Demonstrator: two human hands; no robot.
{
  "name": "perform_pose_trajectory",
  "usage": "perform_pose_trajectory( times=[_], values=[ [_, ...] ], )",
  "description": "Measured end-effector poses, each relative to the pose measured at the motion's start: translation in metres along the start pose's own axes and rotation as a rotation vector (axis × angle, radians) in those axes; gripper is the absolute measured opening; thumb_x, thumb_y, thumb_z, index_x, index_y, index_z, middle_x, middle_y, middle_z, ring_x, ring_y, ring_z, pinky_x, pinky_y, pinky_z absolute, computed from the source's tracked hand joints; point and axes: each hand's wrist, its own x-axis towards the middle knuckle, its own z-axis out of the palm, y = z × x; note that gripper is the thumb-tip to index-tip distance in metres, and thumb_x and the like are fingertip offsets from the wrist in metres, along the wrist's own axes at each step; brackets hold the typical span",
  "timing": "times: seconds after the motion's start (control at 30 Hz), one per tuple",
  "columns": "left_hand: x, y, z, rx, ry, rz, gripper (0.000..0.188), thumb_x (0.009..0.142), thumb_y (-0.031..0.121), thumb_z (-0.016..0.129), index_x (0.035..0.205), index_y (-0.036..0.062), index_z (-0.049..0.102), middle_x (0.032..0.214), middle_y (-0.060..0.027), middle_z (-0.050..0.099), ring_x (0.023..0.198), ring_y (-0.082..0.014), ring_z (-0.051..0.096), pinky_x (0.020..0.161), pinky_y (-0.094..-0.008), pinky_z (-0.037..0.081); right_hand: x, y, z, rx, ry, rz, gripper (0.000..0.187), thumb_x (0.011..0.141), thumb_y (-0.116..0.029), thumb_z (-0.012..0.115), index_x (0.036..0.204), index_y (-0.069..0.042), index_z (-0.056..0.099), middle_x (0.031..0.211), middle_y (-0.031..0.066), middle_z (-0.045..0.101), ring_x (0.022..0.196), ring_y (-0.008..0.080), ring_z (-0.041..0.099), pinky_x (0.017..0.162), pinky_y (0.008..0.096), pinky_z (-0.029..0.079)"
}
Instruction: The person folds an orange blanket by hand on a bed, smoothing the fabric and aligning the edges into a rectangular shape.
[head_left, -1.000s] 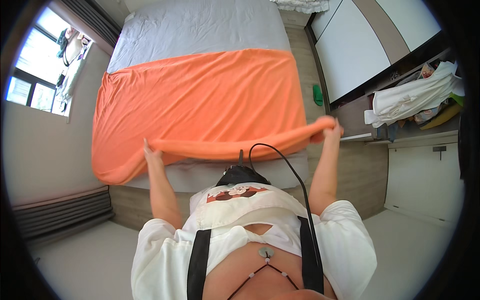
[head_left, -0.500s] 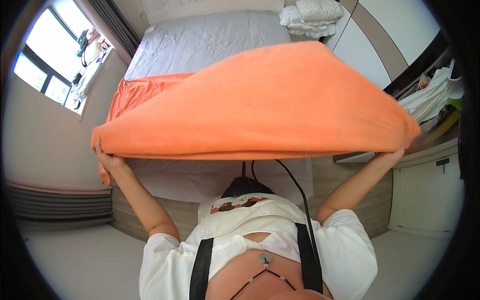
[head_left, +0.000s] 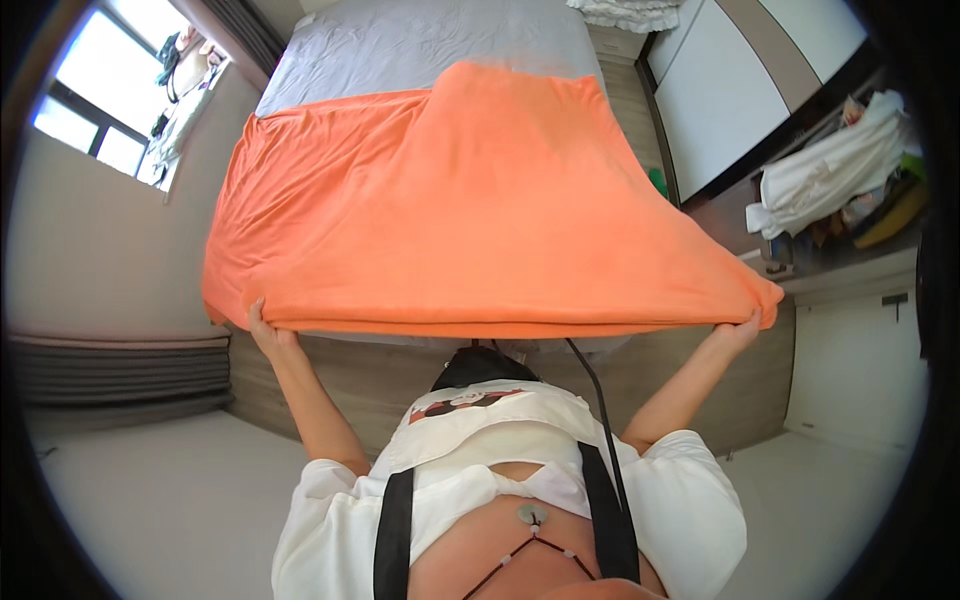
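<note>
Beyond the left hand point(head_left: 272, 328) and right hand point(head_left: 738, 332) lies a gray-sheeted bed point(head_left: 430, 40); wood floor point(head_left: 400, 372) stretches between the forearms and outward of the right hand. Both grip the near edge of an orange blanket point(head_left: 460, 220), drawn fairly straight between them, its far-left edge resting on the bed.

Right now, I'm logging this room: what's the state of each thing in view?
Orange soft-fabric blanket: partly spread, wrinkled at left, near edge held
Left hand: gripping blanket's edge
Right hand: gripping blanket's edge
Grey-sheeted rectangular bed: partly covered
Dark grey fabric curtain: gathered aside
White cloth bundle: crumpled
</note>
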Motion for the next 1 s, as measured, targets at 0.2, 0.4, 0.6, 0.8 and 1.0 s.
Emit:
perform_pose_trajectory(
  times=[0.2, 0.4, 0.6, 0.8, 1.0],
  values=[
    [-0.012, 0.01, -0.072, -0.111, -0.118, -0.144, 0.03, 0.069, -0.001, 0.049, 0.099, -0.0023, 0.044, 0.1, -0.0149, 0.049, 0.095, -0.0272, 0.049, 0.082, -0.0389, 0.044, -0.076, -0.057, -0.053, -0.109, -0.103, -0.255, 0.038, 0.081, -0.021, 0.041, 0.106, 0.008, 0.041, 0.106, 0.0184, 0.047, 0.095, 0.0288, 0.049, 0.077, 0.0381, 0.044],
    [-0.054, 0.019, -0.123, -0.066, -0.132, -0.198, 0.042, 0.067, -0.003, 0.048, 0.108, 0.0002, 0.04, 0.108, -0.0146, 0.046, 0.1, -0.0289, 0.045, 0.086, -0.0399, 0.041, -0.061, -0.068, -0.166, -0.113, 0.247, -0.194, 0.036, 0.081, -0.018, 0.036, 0.108, 0.006, 0.041, 0.106, 0.0181, 0.046, 0.093, 0.0281, 0.05, 0.074, 0.037, 0.045],
    [-0.083, 0.085, -0.11, -0.044, -0.263, -0.042, 0.045, 0.068, 0.002, 0.046, 0.113, 0.0039, 0.038, 0.112, -0.0135, 0.042, 0.101, -0.0278, 0.044, 0.085, -0.0397, 0.041, -0.163, -0.121, -0.165, -0.285, 0.03, -0.432, 0.035, 0.081, -0.017, 0.034, 0.108, 0.005, 0.041, 0.106, 0.0178, 0.047, 0.093, 0.0285, 0.05, 0.075, 0.0381, 0.045],
    [-0.08, 0.12, -0.122, -0.098, -0.339, -0.049, 0.037, 0.071, 0.006, 0.045, 0.108, 0.0045, 0.043, 0.107, -0.0138, 0.046, 0.099, -0.0275, 0.046, 0.084, -0.0403, 0.041, -0.168, -0.149, -0.214, -0.22, -0.445, -0.677, 0.027, 0.079, -0.018, 0.041, 0.095, 0.003, 0.049, 0.096, 0.0162, 0.052, 0.086, 0.0279, 0.053, 0.073, 0.0377, 0.046],
    [-0.082, 0.113, -0.098, -0.021, -0.286, 0.072, 0.046, 0.069, 0.004, 0.044, 0.114, 0.0096, 0.039, 0.111, -0.0121, 0.043, 0.101, -0.0257, 0.044, 0.085, -0.0386, 0.041, -0.167, -0.129, -0.209, -0.105, -0.06, -0.452, 0.028, 0.08, -0.018, 0.037, 0.098, 0.003, 0.046, 0.099, 0.016, 0.051, 0.089, 0.0281, 0.052, 0.075, 0.0387, 0.045]
  ],
)
